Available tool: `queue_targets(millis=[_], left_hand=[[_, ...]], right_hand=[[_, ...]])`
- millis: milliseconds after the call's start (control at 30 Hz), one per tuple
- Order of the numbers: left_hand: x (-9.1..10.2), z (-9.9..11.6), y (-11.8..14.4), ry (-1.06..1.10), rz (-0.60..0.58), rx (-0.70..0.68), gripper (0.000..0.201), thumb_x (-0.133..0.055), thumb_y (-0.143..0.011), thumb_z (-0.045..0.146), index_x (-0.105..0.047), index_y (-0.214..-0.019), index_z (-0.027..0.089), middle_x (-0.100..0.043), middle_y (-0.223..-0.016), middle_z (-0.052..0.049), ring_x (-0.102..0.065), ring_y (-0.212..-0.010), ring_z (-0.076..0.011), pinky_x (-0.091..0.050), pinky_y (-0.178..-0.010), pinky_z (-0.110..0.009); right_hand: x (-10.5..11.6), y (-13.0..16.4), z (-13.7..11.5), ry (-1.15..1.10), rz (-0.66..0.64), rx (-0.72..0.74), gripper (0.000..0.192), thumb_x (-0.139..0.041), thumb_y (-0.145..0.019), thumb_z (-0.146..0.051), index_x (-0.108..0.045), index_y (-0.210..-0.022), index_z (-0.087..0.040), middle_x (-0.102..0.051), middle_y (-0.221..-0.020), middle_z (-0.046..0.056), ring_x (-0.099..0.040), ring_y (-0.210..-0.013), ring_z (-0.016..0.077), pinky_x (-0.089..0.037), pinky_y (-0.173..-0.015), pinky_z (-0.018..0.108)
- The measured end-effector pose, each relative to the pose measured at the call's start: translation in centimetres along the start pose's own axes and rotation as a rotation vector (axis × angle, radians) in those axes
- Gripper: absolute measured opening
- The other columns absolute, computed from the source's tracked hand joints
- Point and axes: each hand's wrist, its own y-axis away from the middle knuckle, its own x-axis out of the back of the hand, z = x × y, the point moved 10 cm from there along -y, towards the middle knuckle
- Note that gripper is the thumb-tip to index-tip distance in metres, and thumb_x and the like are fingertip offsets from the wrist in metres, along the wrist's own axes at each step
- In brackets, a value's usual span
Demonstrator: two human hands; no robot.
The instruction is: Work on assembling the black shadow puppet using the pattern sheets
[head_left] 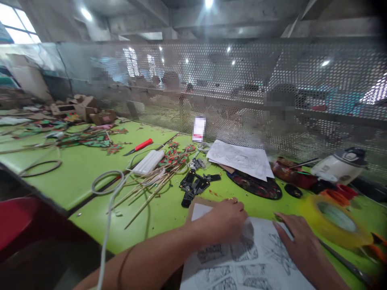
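A printed sheet (217,257) with several dark line drawings lies on brown cardboard (198,200) at the near edge of the green table. My left hand (228,219) rests on the upper part of the sheet, its fingers curled in. Whatever they may pinch is hidden; a greyish, blurred patch shows beside the fingertips. Over the sheet's right edge lies my right hand (294,235), thumb and fingers apart, with nothing visible in it. A big roll of clear yellow tape (311,213) is close to the right hand, and a dark, long-handled tool (344,259) lies beside the forearm.
Beyond the sheet are black cut-out pieces (195,185), thin sticks (148,193), a white power strip (148,162) with its cable, and a red-handled knife (143,145). Papers (242,159) cover a dark palette (260,188). A white kettle (335,167) stands right. Perforated metal screen (223,96) behind.
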Motion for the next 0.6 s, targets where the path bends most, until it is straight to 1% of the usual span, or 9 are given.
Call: queue_targets(millis=[100,200,267,400,500,600], left_hand=[[-0.1,-0.1,0.0,0.002,-0.018,0.007,0.010,-0.056,-0.082,0.021,-0.061,-0.083,0.012,-0.062,-0.080,-0.009,-0.055,-0.075,-0.0208,-0.045,-0.074,-0.034],[-0.3,-0.1,-0.1,0.024,-0.045,0.007,0.010,-0.055,-0.081,0.017,-0.063,-0.084,0.012,-0.063,-0.081,-0.009,-0.057,-0.076,-0.0205,-0.045,-0.073,-0.033],[-0.4,-0.3,-0.3,0.029,-0.060,0.012,0.012,-0.054,-0.082,0.016,-0.064,-0.084,0.011,-0.064,-0.080,-0.010,-0.058,-0.075,-0.0205,-0.046,-0.073,-0.033],[-0.6,-0.4,-0.7,0.053,-0.058,0.024,0.014,-0.053,-0.083,0.018,-0.066,-0.081,0.011,-0.065,-0.079,-0.010,-0.060,-0.075,-0.0211,-0.047,-0.073,-0.034],[-0.6,-0.3,-1.0,0.069,-0.066,0.018,0.014,-0.054,-0.082,0.017,-0.066,-0.080,0.011,-0.066,-0.077,-0.010,-0.060,-0.075,-0.0215,-0.047,-0.075,-0.035],[-0.4,-0.9,-1.0,0.093,-0.068,0.072,0.015,-0.052,-0.082,0.016,-0.065,-0.083,0.009,-0.065,-0.079,-0.011,-0.060,-0.076,-0.0207,-0.048,-0.074,-0.033]], right_hand=[[-0.1,0.0,0.3,0.000,-0.021,-0.019,0.027,-0.045,-0.094,-0.041,-0.057,-0.102,-0.018,-0.062,-0.094,0.010,-0.055,-0.093,0.0270,-0.044,-0.085,0.044],[0.0,-0.2,0.5,-0.012,-0.015,-0.028,0.024,-0.047,-0.092,-0.041,-0.058,-0.086,-0.021,-0.061,-0.082,0.007,-0.055,-0.082,0.0245,-0.045,-0.077,0.041],[0.1,-0.3,0.5,-0.018,-0.001,-0.035,0.024,-0.047,-0.091,-0.040,-0.057,-0.080,-0.021,-0.060,-0.078,0.006,-0.055,-0.078,0.0239,-0.045,-0.074,0.040],[0.0,-0.4,0.9,-0.033,0.002,-0.069,0.025,-0.048,-0.091,-0.042,-0.058,-0.081,-0.021,-0.060,-0.079,0.007,-0.056,-0.079,0.0244,-0.045,-0.075,0.040],[0.0,-0.5,0.6,-0.040,-0.022,-0.056,0.027,-0.051,-0.090,-0.046,-0.060,-0.081,-0.021,-0.061,-0.078,0.006,-0.056,-0.079,0.0243,-0.045,-0.075,0.040],[0.0,-0.6,0.4,-0.046,-0.065,-0.081,0.027,-0.048,-0.092,-0.045,-0.059,-0.087,-0.021,-0.061,-0.083,0.007,-0.056,-0.085,0.0248,-0.044,-0.080,0.041]])
